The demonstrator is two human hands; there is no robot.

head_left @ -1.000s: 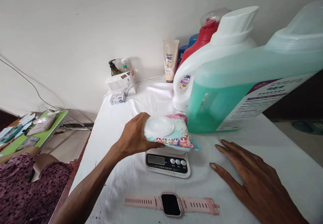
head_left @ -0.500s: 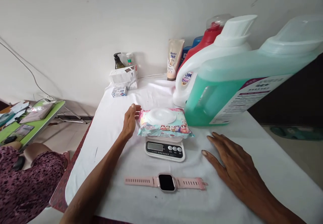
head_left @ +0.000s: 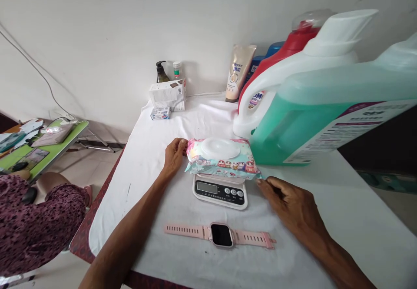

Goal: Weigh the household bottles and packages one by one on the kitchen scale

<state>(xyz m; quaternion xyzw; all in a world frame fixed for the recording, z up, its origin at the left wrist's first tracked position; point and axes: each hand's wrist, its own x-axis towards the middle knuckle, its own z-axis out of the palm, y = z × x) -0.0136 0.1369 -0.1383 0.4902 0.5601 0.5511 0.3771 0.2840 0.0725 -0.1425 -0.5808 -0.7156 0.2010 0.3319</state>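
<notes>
**Wipes pack set on the scale, both hands brought to its ends**

Head view: A soft pastel pack of wet wipes with a round white plastic lid (head_left: pixel 222 157) is seen lying flat on a small white digital kitchen scale (head_left: pixel 220 190), which stands on the white-clothed counter (head_left: pixel 156 167). The left hand (head_left: pixel 174 155) is placed at the pack's left end, its fingers curled against the wrapper's edge; the grip looks loose, a touch rather than a clamp. The right hand (head_left: pixel 288 197) is laid on the counter, its fingertips just reaching the pack's lower right corner, fingers half spread and nothing pinched.

A second ago the pack was held in the left hand above the scale, and the right hand lay flat and apart. Since then the pack has been set down and released, and the right hand has been drawn in to the corner. The pack is judged to be resting under its own weight, with the hands only steadying or straightening it.

Just nearer than both hands, a pink strap smartwatch with a dark square face (head_left: pixel 221 234) lies flat. Beyond the right hand stand a large translucent jug of green liquid (head_left: pixel 312 124) and a white detergent bottle (head_left: pixel 280 84).
</notes>
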